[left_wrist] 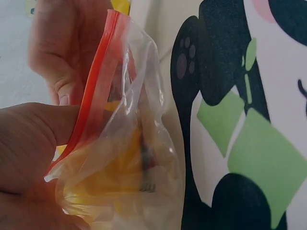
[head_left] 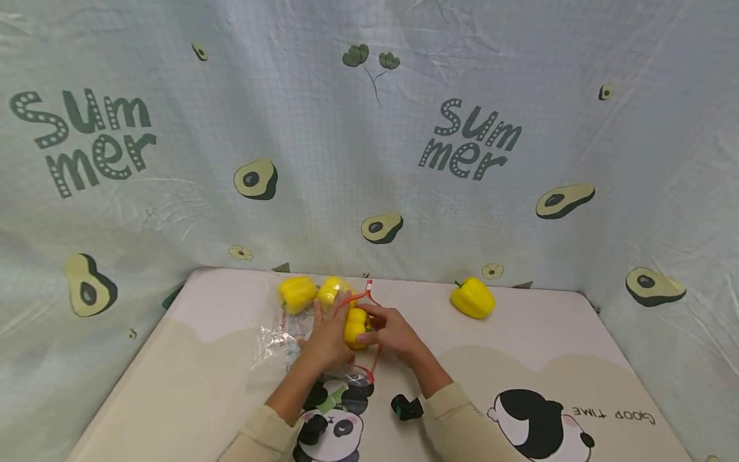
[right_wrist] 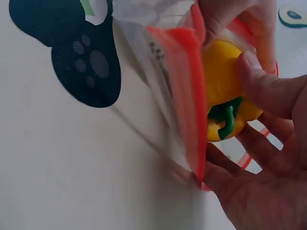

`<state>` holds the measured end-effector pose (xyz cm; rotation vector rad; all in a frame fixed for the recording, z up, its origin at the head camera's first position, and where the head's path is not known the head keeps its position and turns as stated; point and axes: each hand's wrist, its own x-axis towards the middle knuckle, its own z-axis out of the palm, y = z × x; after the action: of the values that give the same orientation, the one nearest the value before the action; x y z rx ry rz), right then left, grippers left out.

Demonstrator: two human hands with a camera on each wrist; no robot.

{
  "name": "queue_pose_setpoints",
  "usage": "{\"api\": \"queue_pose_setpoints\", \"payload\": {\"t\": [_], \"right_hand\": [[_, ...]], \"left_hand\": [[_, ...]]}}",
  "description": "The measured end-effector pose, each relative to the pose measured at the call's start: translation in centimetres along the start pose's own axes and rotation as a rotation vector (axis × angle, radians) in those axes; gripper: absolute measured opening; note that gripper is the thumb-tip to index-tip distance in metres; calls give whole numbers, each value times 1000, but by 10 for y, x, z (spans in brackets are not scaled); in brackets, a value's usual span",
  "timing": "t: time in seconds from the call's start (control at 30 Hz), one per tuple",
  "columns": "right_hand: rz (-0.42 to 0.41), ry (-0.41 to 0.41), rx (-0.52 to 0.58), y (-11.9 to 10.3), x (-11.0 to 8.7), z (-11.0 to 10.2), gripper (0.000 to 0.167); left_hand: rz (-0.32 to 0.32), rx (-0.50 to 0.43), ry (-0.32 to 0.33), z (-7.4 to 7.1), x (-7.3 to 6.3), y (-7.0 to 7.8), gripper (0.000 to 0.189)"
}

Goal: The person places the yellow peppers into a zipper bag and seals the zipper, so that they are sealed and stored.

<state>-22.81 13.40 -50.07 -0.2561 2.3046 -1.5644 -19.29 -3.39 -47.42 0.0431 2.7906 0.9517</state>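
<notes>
A clear zip bag [head_left: 294,333] with a red-edged mouth lies on the table, its mouth spread toward the right. My left hand [head_left: 330,340] grips the bag at its mouth; in the left wrist view the thumb [left_wrist: 38,122] crosses the red zip edge [left_wrist: 96,81]. My right hand [head_left: 395,333] holds a yellow bell pepper [right_wrist: 223,72] between thumb and fingers at the bag's mouth, its green stem [right_wrist: 229,120] facing out toward that palm. Two more yellow peppers, one at the left [head_left: 297,294] and one beside it [head_left: 336,290], show through the plastic farther back.
Another yellow bell pepper [head_left: 473,298] sits at the back right of the table, near the printed curtain [head_left: 323,160]. A small black object [head_left: 407,407] lies by the right sleeve. Cartoon pandas are printed on the table cover [head_left: 190,359].
</notes>
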Motion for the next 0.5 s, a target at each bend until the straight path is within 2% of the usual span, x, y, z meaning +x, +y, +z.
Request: {"api": "queue_pose_setpoints", "payload": {"t": [0.13, 0.3, 0.4, 0.5], "right_hand": [[-21, -21, -11, 1, -2, 2, 76], [-43, 2, -27, 0, -1, 3, 66], [-42, 23, -80, -2, -1, 5, 61], [-31, 36, -186, -6, 0, 6, 62]], "left_hand": [[-8, 0, 5, 0, -2, -1, 124], [-3, -3, 14, -1, -2, -1, 122], [-1, -6, 11, -1, -3, -1, 121], [1, -6, 8, -3, -4, 0, 121]]}}
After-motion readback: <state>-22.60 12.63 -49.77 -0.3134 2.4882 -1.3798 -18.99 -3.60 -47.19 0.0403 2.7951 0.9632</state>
